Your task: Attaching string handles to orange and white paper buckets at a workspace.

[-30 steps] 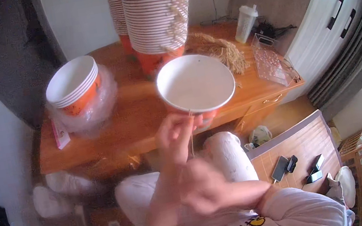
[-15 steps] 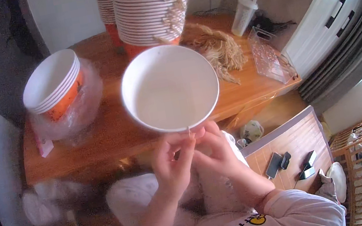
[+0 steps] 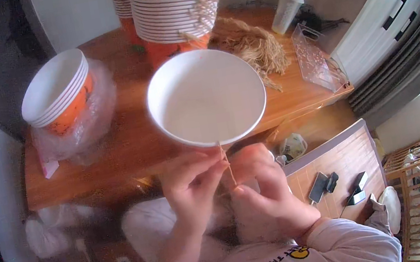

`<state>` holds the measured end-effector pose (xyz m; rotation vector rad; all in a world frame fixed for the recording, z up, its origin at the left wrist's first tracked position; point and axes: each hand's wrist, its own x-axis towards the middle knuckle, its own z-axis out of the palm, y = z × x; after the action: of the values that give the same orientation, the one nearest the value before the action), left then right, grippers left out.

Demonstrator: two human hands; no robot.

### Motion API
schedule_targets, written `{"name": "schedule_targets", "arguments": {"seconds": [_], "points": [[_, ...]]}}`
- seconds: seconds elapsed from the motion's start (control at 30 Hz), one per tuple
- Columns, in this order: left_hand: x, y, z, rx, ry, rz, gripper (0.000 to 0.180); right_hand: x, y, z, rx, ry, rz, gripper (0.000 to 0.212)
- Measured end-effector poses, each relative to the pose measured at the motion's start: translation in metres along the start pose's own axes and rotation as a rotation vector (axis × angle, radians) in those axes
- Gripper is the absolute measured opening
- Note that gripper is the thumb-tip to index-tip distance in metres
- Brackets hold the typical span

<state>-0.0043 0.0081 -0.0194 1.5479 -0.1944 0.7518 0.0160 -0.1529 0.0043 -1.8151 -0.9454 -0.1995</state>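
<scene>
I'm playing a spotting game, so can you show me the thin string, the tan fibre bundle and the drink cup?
Thin string [image 3: 230, 170]: head view, middle of its visible length.
Tan fibre bundle [image 3: 261, 49]: head view, its strands.
Drink cup [image 3: 287, 12]: head view, its side.

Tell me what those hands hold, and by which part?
A thin string at the rim of the bowl: the left hand pinches it just below the rim, the right hand lower down. Whether they also support the bowl can't be told.
</scene>
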Motion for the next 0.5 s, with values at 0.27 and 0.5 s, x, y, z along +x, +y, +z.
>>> {"name": "schedule_targets", "arguments": {"seconds": [0.27,0.5], "points": [[-0.008,-0.001,0.004,-0.431,0.029,-0.322,0.013,-0.002,-0.008,0.012,-0.313,0.020,-0.077,0.019],[-0.005,0.006,0.004,-0.529,0.050,-0.466,0.014,0.000,0.000,0.013,-0.451,0.333,-0.180,0.030]]}}
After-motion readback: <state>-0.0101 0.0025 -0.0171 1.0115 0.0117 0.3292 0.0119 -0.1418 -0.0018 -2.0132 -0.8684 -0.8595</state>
